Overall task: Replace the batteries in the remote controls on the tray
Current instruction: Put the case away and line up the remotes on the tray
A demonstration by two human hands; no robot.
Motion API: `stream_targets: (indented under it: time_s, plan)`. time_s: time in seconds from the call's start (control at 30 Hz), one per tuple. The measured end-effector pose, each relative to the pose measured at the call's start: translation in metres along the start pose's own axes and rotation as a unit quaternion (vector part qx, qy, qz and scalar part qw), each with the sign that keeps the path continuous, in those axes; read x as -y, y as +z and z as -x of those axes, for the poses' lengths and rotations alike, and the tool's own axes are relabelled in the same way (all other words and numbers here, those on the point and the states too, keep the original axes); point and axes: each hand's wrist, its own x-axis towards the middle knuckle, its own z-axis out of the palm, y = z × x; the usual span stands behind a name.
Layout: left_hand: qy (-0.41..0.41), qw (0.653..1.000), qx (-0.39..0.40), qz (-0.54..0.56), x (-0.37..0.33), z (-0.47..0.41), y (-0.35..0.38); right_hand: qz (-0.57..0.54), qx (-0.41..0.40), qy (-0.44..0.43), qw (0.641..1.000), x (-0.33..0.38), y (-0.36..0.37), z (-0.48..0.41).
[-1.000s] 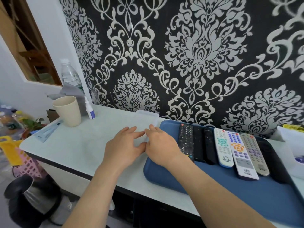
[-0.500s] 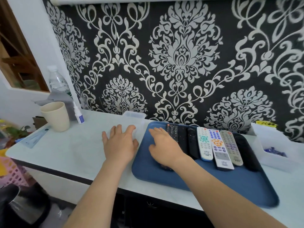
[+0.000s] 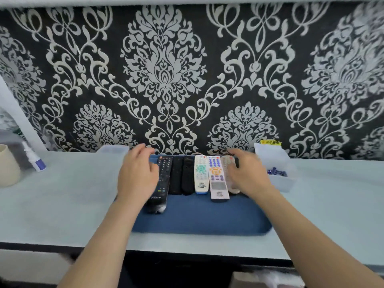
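Left hand [image 3: 137, 175] relaxed, empty | right hand [image 3: 247, 173] relaxed, empty | both over remotes [image 3: 201, 173] on tray [image 3: 197, 221]

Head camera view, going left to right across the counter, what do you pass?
Beige cup → small white bottle → left hand → black remote with buttons → flat black remote → rounded black remote → white remote with teal buttons → white remote with orange buttons → right hand → clear box.

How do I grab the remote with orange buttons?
Pinch the orange-button remote by its near end, from the front. It lies flat, tight between the teal-button remote and beige remote, but that end sticks out past both, so its sides are free there.
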Motion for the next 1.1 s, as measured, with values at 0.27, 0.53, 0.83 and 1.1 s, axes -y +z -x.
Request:
stream_targets:
  time_s: [0.27, 0.53, 0.83, 1.1]
  plan:
    - [-0.004, 0.927, 0.259, 0.271, -0.160, 0.006, 0.081, -0.044, -0.108, 0.181, 0.977, -0.105, -0.030, -0.007]
    - [-0.157, 0.846, 0.374, 0.347, -0.220, -0.031, 0.152, -0.268, -0.063, 0.226, 0.934, -0.154, -0.023, -0.019]
    - [-0.229, 0.771, 0.358, 0.474, -0.212, -0.033, 0.134, -0.486, -0.078, 0.295, 0.819, -0.147, -0.035, -0.025]
    - [-0.008, 0.905, 0.353, 0.238, -0.203, -0.015, 0.144, -0.424, -0.041, 0.203, 0.881, -0.157, -0.032, -0.019]
